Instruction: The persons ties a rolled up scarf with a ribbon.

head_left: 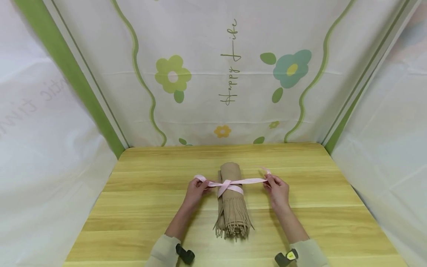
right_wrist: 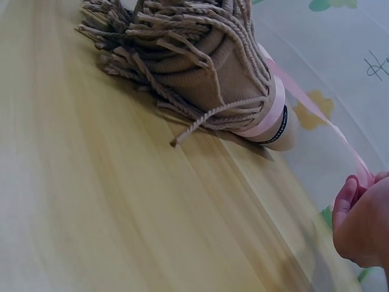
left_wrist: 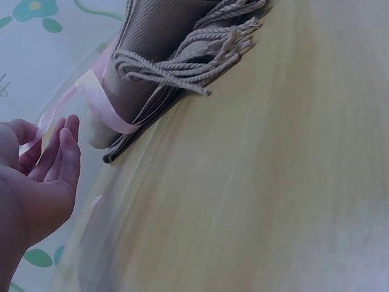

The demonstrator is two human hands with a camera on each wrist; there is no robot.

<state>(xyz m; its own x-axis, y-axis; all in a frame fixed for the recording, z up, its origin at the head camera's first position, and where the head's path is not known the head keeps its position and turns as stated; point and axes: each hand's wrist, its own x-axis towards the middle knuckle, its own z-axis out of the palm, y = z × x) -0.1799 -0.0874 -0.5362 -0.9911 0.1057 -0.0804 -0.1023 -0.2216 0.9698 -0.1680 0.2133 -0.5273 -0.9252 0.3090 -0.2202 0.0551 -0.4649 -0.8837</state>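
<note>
A rolled tan scarf (head_left: 231, 207) lies on the wooden table, its twisted fringe pointing toward the person. Around its middle runs a pink ribbon (head_left: 248, 181), crossed over itself on top of the roll. My left hand (head_left: 196, 191) pinches one ribbon end to the left of the scarf; in the left wrist view that hand (left_wrist: 42, 176) has the ribbon between thumb and finger. On the other side, my right hand (head_left: 277, 189) pinches the second end, stretched out to the right. The right wrist view shows the ribbon (right_wrist: 322, 118) running taut from scarf to fingers (right_wrist: 345, 196).
The wooden table (head_left: 140, 222) has its far edge against a white curtain (head_left: 200, 111) printed with flowers and lettering. More white fabric hangs at the left and right sides. A black strap device (head_left: 185, 254) is on each sleeved wrist.
</note>
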